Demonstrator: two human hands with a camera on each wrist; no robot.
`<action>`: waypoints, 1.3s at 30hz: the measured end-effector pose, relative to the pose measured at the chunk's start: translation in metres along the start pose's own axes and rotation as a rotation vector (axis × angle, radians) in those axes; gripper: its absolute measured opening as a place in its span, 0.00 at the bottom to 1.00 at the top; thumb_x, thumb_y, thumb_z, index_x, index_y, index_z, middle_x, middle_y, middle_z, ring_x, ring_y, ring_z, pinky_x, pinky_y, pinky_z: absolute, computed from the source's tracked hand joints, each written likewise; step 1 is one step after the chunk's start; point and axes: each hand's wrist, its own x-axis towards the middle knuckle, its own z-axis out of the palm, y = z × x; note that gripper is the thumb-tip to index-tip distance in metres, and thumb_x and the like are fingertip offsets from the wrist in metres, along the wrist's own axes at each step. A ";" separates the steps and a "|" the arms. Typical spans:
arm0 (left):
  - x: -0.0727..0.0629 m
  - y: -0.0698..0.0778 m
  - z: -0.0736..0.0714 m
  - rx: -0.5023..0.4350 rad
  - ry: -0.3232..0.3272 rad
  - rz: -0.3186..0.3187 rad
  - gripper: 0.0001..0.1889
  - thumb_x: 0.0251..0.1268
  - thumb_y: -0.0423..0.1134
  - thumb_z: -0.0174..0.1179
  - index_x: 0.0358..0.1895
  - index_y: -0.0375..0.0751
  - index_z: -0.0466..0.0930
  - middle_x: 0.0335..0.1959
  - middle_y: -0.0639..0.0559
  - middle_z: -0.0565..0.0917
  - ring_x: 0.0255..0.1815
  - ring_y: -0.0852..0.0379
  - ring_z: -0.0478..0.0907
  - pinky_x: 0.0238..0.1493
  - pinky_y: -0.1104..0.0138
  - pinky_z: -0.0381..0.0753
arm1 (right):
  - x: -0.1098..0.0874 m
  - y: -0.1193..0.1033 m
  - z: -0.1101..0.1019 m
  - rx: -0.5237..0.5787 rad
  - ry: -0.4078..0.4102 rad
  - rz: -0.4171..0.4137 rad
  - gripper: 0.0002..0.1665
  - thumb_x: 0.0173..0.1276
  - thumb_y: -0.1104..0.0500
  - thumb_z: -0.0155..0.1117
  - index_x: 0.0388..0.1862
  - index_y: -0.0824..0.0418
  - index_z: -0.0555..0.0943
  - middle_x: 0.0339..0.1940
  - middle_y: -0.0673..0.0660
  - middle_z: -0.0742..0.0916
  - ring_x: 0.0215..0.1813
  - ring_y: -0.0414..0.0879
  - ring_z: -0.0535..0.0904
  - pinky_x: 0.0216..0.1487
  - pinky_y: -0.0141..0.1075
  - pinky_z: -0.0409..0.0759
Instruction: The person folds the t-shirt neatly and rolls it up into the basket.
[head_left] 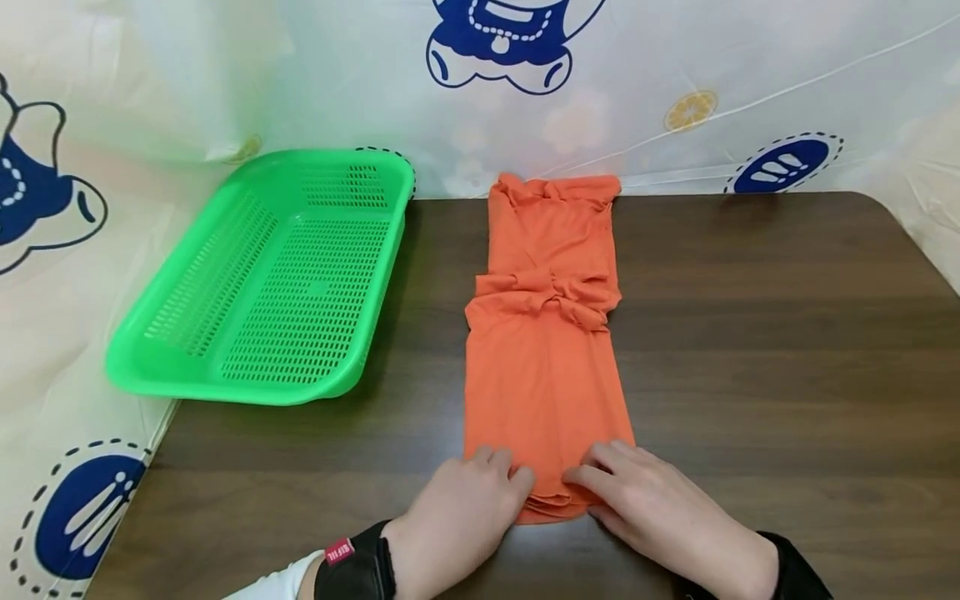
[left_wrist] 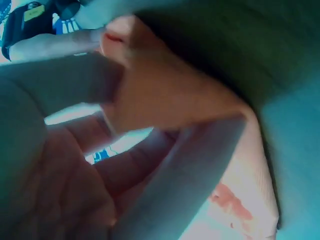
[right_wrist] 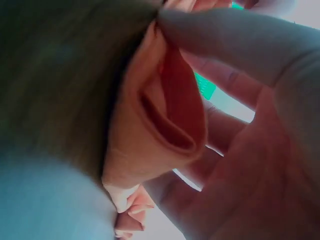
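A long, narrow folded orange garment (head_left: pixel 547 375) lies on the dark wooden table, with a bunched, wrinkled band across its middle and its far end at the back edge. My left hand (head_left: pixel 465 517) grips the near left corner, the cloth (left_wrist: pixel 165 95) between thumb and fingers in the left wrist view. At the near right corner my right hand (head_left: pixel 660 508) holds the garment with bent fingers. The right wrist view shows its thumb against the layered, rolled edge of the cloth (right_wrist: pixel 135 155) and the other fingers behind it. Palms partly hide the near corners.
To the left, a green perforated plastic basket (head_left: pixel 375 333) stands at the table's edge. The brown table (head_left: pixel 765 350) stretches to the right. A pale sheet with blue cartoon prints (head_left: pixel 337 75) hangs behind and at the left side.
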 end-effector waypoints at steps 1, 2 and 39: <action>0.000 0.000 0.000 -0.006 -0.008 -0.005 0.08 0.56 0.43 0.58 0.25 0.47 0.70 0.17 0.55 0.64 0.15 0.60 0.60 0.10 0.72 0.54 | 0.000 0.001 0.000 0.004 0.009 -0.002 0.21 0.45 0.63 0.70 0.40 0.49 0.78 0.32 0.40 0.73 0.33 0.33 0.68 0.33 0.24 0.68; 0.000 0.000 0.000 -0.015 -0.016 -0.009 0.09 0.55 0.46 0.59 0.26 0.48 0.70 0.17 0.55 0.64 0.16 0.60 0.61 0.10 0.71 0.54 | 0.001 0.001 0.000 0.006 0.016 -0.001 0.20 0.47 0.64 0.70 0.39 0.49 0.78 0.32 0.40 0.74 0.33 0.33 0.69 0.33 0.23 0.68; 0.003 -0.022 0.003 -0.127 -0.043 -0.001 0.06 0.58 0.36 0.56 0.24 0.49 0.73 0.16 0.58 0.62 0.17 0.60 0.59 0.12 0.71 0.55 | 0.017 0.012 -0.007 0.107 -0.181 0.238 0.10 0.60 0.58 0.60 0.25 0.43 0.73 0.19 0.34 0.69 0.20 0.28 0.63 0.23 0.25 0.64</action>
